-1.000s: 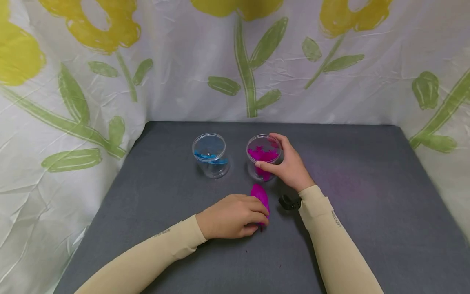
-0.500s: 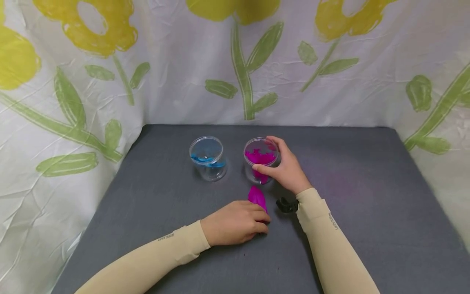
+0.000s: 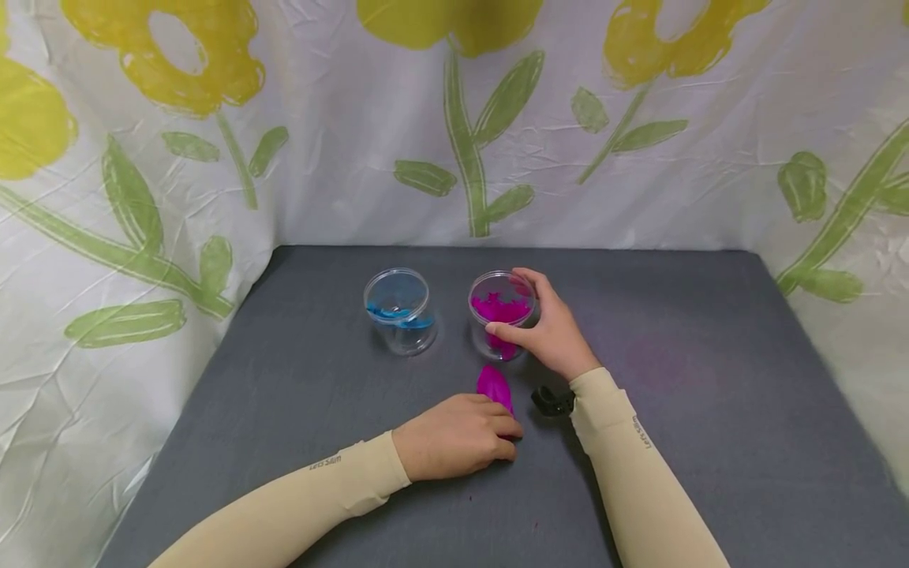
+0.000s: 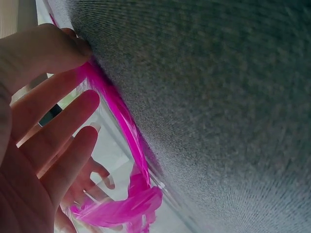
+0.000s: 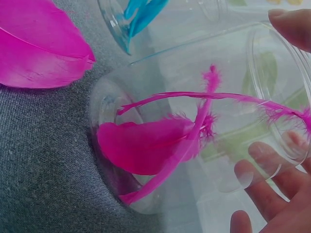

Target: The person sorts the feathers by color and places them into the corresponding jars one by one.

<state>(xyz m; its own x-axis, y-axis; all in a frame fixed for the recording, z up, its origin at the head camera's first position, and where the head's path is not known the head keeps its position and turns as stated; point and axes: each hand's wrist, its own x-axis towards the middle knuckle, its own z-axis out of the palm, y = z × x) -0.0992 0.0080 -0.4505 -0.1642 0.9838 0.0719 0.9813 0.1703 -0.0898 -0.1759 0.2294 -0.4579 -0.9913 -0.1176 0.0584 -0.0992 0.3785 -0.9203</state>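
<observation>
In the head view, my left hand (image 3: 458, 438) is at the near end of a magenta feather (image 3: 494, 385) lying on the dark table. The left wrist view shows thumb and index finger pinching the end of that feather (image 4: 121, 111), the other fingers extended. My right hand (image 3: 561, 338) grips a clear plastic jar (image 3: 477, 338) around its upper part, thumb in front, fingers behind. Inside the upright jar are several magenta feathers (image 5: 150, 145). Left of it stands a second clear jar (image 3: 408, 344) with blue feathers (image 3: 401, 317); neither hand touches it.
A dark grey cloth covers the table (image 3: 682, 457). Behind and at both sides hangs a white curtain (image 3: 341, 142) with painted yellow flowers. A small black device (image 3: 552, 402) sits at the right wrist. Tiny dark specks lie near the front.
My left hand has shifted slightly towards the feather's near end, now covering the quill tip that showed earlier. The right hand keeps its grip on the jar. The head view has tilted a little.
</observation>
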